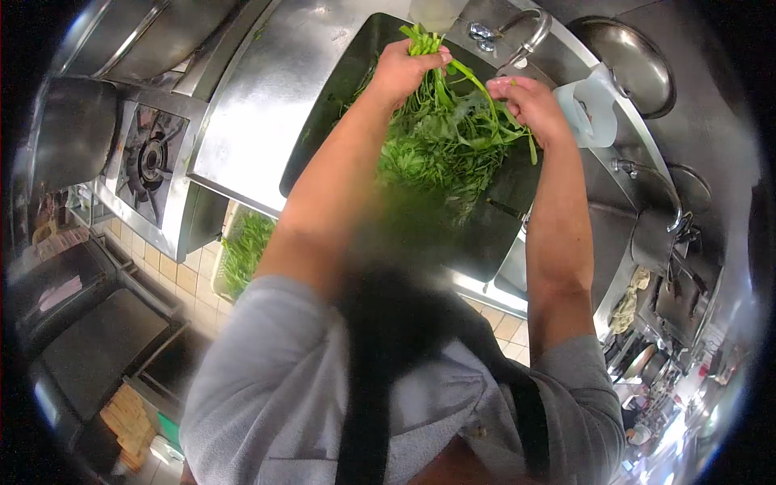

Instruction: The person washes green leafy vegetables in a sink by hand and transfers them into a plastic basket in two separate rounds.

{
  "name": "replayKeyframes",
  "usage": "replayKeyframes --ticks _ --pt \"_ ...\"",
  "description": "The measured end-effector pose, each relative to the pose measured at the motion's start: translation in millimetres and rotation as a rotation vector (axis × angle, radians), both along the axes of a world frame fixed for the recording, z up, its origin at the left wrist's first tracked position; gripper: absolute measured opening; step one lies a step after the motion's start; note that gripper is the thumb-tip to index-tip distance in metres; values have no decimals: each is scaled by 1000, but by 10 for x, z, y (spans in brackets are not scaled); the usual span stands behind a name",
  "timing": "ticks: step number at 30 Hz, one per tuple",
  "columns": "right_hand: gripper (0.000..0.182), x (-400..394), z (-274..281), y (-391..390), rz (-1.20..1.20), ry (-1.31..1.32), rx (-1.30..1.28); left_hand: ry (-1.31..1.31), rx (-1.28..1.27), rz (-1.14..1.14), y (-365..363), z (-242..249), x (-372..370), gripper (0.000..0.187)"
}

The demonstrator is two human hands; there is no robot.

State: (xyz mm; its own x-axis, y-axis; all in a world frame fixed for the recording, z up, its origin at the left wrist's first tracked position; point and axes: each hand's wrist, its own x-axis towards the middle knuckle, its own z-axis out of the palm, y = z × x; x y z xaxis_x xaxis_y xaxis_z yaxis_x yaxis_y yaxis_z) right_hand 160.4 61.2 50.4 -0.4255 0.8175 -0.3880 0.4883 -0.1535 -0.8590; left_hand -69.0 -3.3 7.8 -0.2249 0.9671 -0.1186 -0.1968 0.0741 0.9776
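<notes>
My left hand is closed around the pale green stems of a bunch of leafy greens, held at the far side of a dark sink. One longer stalk bends out of the bunch towards my right hand. The right fingers are pinched together at that stalk; their exact grip is partly hidden. Below both hands, a heap of loose feathery greens lies in the sink. A blurred dark patch covers the near part of the heap.
A faucet stands behind the sink, with a translucent plastic pitcher right of my right hand. On the left are a steel counter and a gas burner. A basket of greens sits low beside my left arm.
</notes>
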Motion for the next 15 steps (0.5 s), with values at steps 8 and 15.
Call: replayKeyframes --ticks 8,15 --pt "26 -74 -91 -50 233 -184 106 -38 33 67 -82 15 32 23" --pt "28 -68 -342 -25 35 -185 306 -33 -56 92 -237 78 72 22"
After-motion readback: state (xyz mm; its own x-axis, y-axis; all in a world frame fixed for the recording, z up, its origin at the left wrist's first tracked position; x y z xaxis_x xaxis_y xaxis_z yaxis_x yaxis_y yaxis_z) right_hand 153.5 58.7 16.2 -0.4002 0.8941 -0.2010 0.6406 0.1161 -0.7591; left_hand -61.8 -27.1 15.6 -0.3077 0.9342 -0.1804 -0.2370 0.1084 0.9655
